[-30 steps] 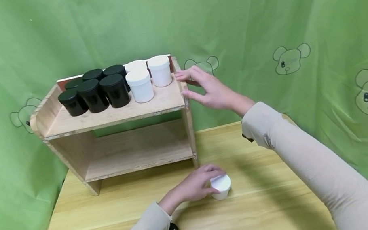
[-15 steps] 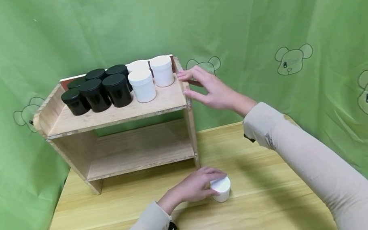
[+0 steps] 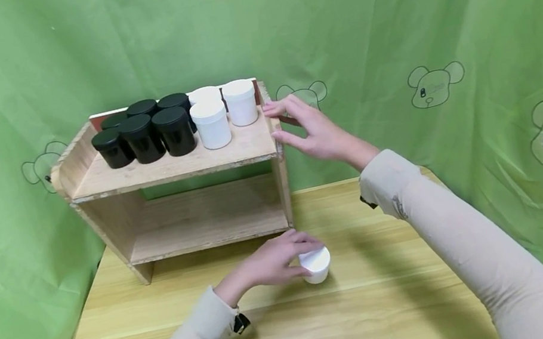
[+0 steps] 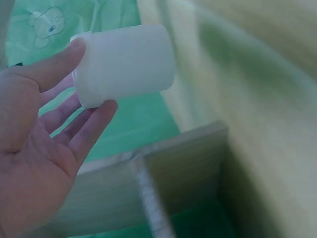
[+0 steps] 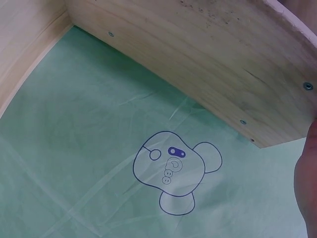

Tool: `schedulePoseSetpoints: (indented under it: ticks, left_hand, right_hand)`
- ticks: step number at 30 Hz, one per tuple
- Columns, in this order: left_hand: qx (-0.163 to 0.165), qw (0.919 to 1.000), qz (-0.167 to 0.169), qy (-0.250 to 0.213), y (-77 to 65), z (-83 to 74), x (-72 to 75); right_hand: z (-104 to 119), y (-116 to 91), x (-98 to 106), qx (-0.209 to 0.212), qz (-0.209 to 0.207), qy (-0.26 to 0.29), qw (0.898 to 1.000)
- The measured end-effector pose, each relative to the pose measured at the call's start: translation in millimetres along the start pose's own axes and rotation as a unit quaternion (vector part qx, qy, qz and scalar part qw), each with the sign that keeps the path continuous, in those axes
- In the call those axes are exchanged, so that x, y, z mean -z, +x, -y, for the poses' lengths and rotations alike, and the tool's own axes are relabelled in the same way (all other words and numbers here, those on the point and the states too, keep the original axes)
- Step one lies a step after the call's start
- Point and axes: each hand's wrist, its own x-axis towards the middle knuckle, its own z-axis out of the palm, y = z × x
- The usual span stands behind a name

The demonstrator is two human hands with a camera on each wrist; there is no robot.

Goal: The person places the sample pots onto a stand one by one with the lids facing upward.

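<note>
A white lidded jar (image 3: 316,263) is pinched by the lid end between the thumb and fingers of my left hand (image 3: 276,259). It is close over the table, in front of the shelf's right leg. In the left wrist view the same jar (image 4: 129,64) lies across the picture, its smooth side and base free of the fingers. My right hand (image 3: 314,130) rests its fingertips and thumb on the right side panel of the wooden shelf (image 3: 251,147). Only a blurred bit of that hand shows at the edge of the right wrist view.
On the shelf's top board stand several black jars (image 3: 175,132) at the left and three white jars (image 3: 212,125) at the right. The lower board (image 3: 210,223) holds nothing. A green curtain (image 3: 361,26) hangs behind and beside the wooden table (image 3: 343,326).
My left hand has moved slightly up and left in the head view, carrying the white jar toward the shelf. The right hand stays at the side panel.
</note>
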Motion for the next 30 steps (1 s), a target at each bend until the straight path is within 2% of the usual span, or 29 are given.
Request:
schedulePoseSetpoints:
  ticks: [8,19,30]
  left_hand:
    - [-0.015,0.9998,-0.013,-0.002,-11.3,-0.7,37.6]
    - [-0.025,0.9981,-0.055,0.014,-24.0,-6.8,83.4]
    - [-0.027,0.9955,-0.09,0.013,-30.7,-13.3,117.4]
  right_hand:
    - [12,-2,-1,-0.007,-0.004,0.014,1.0]
    - [-2,1,-4,-0.004,-0.011,0.018,1.0]
    - [-4,-1,-5,0.0,-0.015,0.025,1.0]
